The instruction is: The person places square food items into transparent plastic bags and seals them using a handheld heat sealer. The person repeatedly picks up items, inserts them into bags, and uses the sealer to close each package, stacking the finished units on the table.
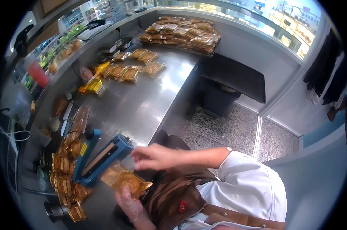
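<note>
In my gloved left hand (pixel 129 205) is a clear plastic bag with a round, golden-brown pastry (pixel 131 182) inside. The bag is tilted, its flat end reaching toward a blue bag sealer (pixel 112 157) on the steel table. The sealer's arm (pixel 82 157) is raised from its base. Just above the bag, my right hand (pixel 152 156) hovers beside the sealer's near end, fingers slightly bent and apart, with nothing seen in them. Left of the sealer, several bagged pastries (pixel 62 184) are stacked close against it.
Flat bagged pastries (pixel 129 74) lie farther up the steel table (pixel 139 103), near a yellow box (pixel 94 86). A heaped tray of packets (pixel 181 34) stands at the far end. Beyond the table's right edge are a black board (pixel 234 74) and a dark bin (pixel 218 100).
</note>
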### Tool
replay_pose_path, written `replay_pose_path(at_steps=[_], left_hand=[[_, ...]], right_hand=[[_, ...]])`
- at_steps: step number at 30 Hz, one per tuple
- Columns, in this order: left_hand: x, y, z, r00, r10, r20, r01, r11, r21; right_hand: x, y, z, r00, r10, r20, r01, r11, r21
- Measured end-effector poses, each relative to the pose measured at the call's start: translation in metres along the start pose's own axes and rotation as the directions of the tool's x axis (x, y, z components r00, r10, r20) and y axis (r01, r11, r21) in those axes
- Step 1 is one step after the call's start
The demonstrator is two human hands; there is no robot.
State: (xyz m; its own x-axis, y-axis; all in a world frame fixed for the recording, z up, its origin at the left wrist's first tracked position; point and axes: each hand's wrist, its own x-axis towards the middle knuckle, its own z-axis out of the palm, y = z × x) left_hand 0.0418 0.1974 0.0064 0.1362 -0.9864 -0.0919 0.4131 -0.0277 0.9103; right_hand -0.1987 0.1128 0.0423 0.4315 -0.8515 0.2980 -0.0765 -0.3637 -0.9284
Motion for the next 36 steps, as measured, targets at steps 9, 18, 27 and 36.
replay_pose_path(at_steps=[9,18,27,36], left_hand=[[-0.001,0.003,0.018,0.988,-0.010,-0.152,0.031,0.990,0.134],[0.004,0.019,0.008,0.995,-0.096,0.041,0.092,0.992,0.092],[0.003,0.037,0.017,0.995,0.098,0.022,-0.100,0.991,0.095],[0.049,0.046,0.012,0.999,0.043,-0.002,-0.043,0.999,0.016]], right_hand=[[-0.012,0.013,0.030,0.963,0.219,0.157,-0.232,0.970,0.070],[0.001,0.006,0.058,0.928,0.342,0.150,-0.373,0.858,0.354],[0.043,-0.001,0.057,0.851,0.486,0.197,-0.519,0.722,0.458],[0.084,0.000,0.050,0.883,0.429,0.191,-0.470,0.807,0.357]])
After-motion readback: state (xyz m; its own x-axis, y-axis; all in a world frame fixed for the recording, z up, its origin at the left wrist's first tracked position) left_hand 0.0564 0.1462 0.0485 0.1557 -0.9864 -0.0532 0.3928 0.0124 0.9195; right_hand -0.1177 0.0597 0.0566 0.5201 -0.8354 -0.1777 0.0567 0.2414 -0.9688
